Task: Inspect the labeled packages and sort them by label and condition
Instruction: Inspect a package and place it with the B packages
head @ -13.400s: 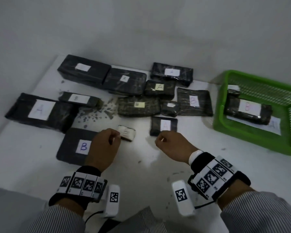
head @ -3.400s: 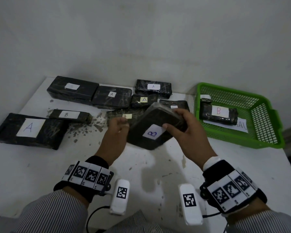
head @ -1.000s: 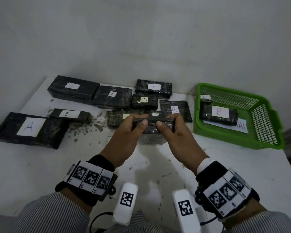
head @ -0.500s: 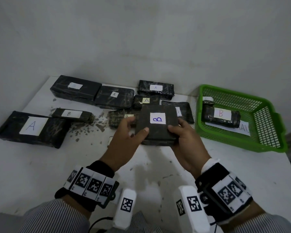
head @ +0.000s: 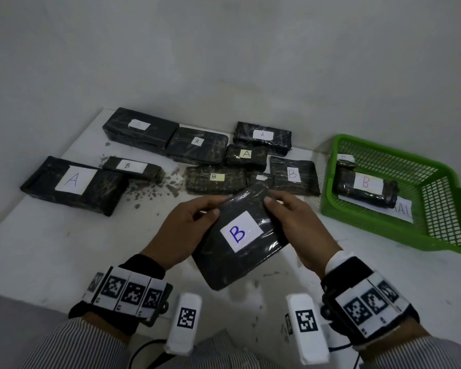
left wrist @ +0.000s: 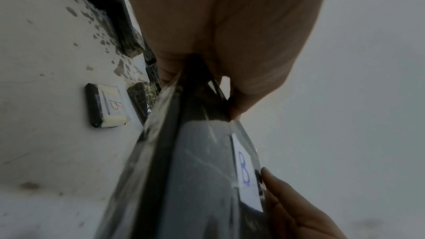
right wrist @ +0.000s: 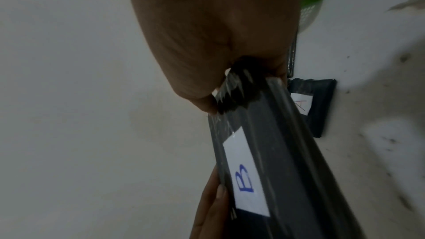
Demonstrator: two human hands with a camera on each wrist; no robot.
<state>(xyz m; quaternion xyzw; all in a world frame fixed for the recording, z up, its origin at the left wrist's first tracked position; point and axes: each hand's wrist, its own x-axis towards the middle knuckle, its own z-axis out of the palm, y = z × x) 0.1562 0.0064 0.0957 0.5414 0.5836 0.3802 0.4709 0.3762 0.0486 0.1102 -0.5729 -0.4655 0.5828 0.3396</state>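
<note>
A flat black package with a white label marked B (head: 240, 235) is held above the table, tilted, label up. My left hand (head: 189, 227) grips its left edge, thumb on top. My right hand (head: 293, 222) grips its right edge near the far corner. The left wrist view shows the same B package (left wrist: 202, 170) close up, and so does the right wrist view, with the B package (right wrist: 264, 161) pinched under my right thumb. A green basket (head: 399, 235) at the right holds a B-labelled package (head: 365, 189).
Several black A and B packages lie along the far side of the white table (head: 64, 257), among them a large A package (head: 75, 183). A small B package (left wrist: 105, 104) and a small A package (right wrist: 315, 104) lie under my hands. Dark crumbs (head: 155, 190) spot the table.
Both hands have brought the B package nearer to me and turned it askew; its label now faces up and looks larger. The head view has shifted slightly.
</note>
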